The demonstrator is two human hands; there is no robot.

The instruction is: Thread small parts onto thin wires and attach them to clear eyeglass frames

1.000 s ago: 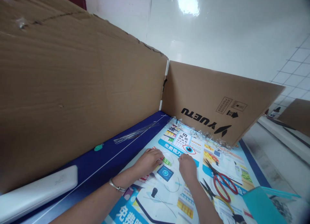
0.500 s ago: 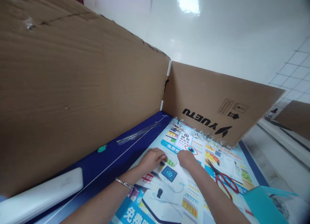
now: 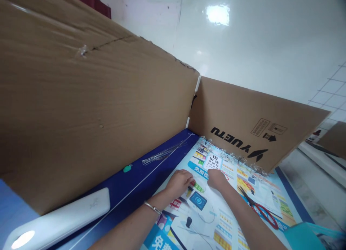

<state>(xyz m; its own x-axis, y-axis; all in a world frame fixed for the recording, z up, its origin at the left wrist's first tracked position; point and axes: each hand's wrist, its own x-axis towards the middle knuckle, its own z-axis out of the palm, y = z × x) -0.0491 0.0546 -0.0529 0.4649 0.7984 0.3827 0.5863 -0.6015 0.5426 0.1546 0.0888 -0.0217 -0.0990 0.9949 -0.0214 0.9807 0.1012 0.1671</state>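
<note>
My left hand [image 3: 180,182] is above the printed poster sheet [image 3: 173,197], its fingers bent together and their tips pointing towards my right hand. Closed in a fist, my right hand [image 3: 216,178] is a short way to the right, by the printed eye chart. Whatever sits in either hand is too small or hidden to make out. Thin curved lines, perhaps wire, run over the sheet below them. Red-handled scissors [image 3: 260,210] lie with blades apart to the right of my right forearm. A bundle of thin silvery strands [image 3: 162,154] rests on the blue surface [image 3: 140,187].
Tall cardboard panels, one on the left [image 3: 108,98] and a lettered one at the back [image 3: 243,109], meet in a corner. Small clear twisted bits [image 3: 232,156] line the back panel's foot. A white case [image 3: 70,215], a green piece [image 3: 127,168] and a teal box [image 3: 304,235] are nearby.
The whole view has shifted, so things appear further right and slightly lower. Both hands stay at about the same place over the sheet, with their fingers still bent.
</note>
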